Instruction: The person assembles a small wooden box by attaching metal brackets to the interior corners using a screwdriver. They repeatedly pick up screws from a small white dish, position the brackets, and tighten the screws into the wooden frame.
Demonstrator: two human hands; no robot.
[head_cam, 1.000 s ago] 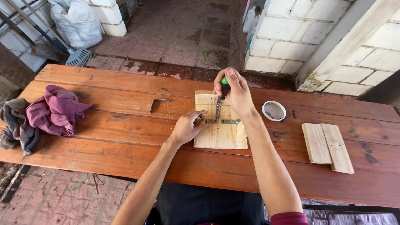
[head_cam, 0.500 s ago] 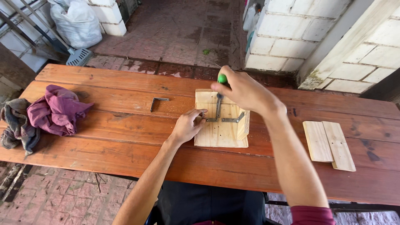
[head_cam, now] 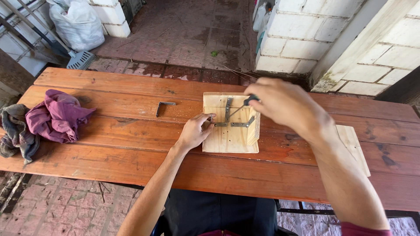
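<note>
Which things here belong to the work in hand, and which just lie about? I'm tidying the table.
In use: wooden block, metal brackets, screwdriver, left hand, right hand.
Lying about: spare bracket, purple cloth, grey rag, loose board.

There is one camera, worn on the person's head. It looks down and forward, from close above, at the table (head_cam: 109, 153) and both hands, with brick floor and a white wall beyond.
</note>
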